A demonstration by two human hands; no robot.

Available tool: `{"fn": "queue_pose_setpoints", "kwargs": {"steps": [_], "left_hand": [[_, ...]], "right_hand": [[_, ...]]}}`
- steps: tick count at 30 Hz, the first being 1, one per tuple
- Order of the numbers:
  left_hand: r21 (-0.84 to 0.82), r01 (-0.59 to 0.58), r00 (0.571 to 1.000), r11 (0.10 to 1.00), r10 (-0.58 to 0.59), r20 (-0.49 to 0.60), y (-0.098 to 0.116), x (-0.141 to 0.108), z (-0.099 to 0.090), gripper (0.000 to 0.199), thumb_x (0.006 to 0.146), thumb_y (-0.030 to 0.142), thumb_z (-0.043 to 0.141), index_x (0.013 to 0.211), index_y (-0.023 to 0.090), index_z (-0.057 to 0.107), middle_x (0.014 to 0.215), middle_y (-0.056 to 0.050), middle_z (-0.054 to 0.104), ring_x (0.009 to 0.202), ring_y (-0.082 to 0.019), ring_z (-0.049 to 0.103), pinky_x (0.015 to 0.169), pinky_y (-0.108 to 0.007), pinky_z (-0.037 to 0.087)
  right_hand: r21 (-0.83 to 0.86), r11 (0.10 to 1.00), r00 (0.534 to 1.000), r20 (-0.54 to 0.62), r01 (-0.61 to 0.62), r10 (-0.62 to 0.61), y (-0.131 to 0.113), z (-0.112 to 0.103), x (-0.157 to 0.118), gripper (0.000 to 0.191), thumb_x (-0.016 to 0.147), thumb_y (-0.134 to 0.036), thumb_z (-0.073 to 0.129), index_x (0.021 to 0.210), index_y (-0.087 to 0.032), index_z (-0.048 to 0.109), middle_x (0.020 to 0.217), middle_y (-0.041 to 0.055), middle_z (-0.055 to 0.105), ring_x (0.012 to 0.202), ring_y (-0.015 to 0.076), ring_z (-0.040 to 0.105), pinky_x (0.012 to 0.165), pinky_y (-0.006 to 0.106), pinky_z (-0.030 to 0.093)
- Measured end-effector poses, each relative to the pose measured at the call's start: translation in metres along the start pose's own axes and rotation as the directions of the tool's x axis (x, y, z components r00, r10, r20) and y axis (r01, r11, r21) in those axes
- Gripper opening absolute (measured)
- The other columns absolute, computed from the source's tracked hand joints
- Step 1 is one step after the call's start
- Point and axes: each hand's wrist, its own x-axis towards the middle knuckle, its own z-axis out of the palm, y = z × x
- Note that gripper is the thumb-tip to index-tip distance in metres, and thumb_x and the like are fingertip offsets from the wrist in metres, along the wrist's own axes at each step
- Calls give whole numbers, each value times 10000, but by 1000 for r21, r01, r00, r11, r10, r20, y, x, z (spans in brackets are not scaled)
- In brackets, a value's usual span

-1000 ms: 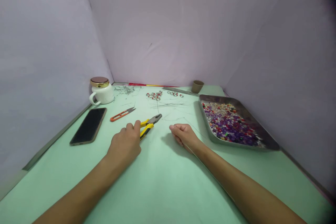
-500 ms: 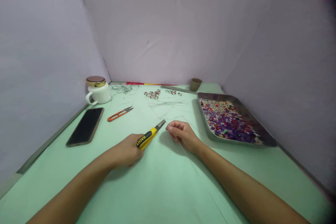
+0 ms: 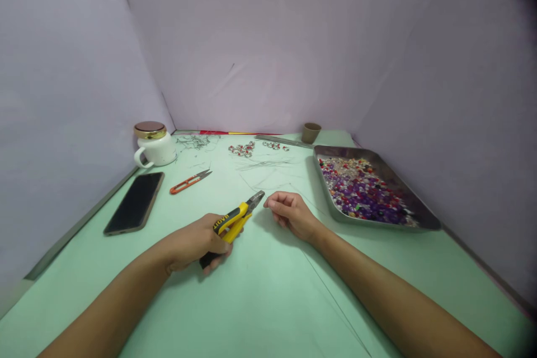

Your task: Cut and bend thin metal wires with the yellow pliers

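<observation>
Yellow and black pliers point(image 3: 235, 224) are gripped in my left hand point(image 3: 200, 243), their metal jaws pointing up and right toward my other hand. My right hand point(image 3: 291, 215) is closed in a pinch just right of the jaw tip, with a small gap between them. A thin wire point(image 3: 331, 293) runs from beneath my right hand toward the bottom edge; whatever sits between the fingertips is too small to make out. More thin wires point(image 3: 268, 164) lie on the green table beyond both hands.
A metal tray point(image 3: 419, 210) of mixed beads stands right. Orange snips point(image 3: 189, 182), a phone point(image 3: 135, 202) and a lidded white mug point(image 3: 157, 150) are left. Behind are beaded pieces point(image 3: 242, 149), tangled wire point(image 3: 195, 141) and a small brown cup point(image 3: 311, 133).
My left hand has turned, and the pliers' handles now show spread apart. My right hand has hardly moved, while the wire below it lies differently.
</observation>
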Motion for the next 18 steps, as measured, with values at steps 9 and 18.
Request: {"fn": "queue_pose_setpoints", "kwargs": {"steps": [9, 18], "left_hand": [[42, 8, 1000, 999, -9, 19, -1, 0, 0, 207, 614, 122, 469, 817, 135, 508, 472, 49, 448, 386, -79, 377, 378, -215, 322], [-19, 44, 998, 999, -43, 49, -6, 4, -3, 281, 610, 136, 513, 887, 160, 468, 609, 17, 507, 425, -88, 427, 376, -219, 353]], "right_hand": [[-12, 1000, 1000, 3, 10, -10, 1, 0, 0, 226, 727, -365, 577, 735, -141, 599, 402, -66, 454, 304, 34, 323, 310, 163, 220], [-55, 997, 999, -8, 46, -46, 0, 2, -2, 207, 732, -358, 587, 768, -156, 570, 385, -81, 441, 291, 31, 303, 309, 155, 210]]}}
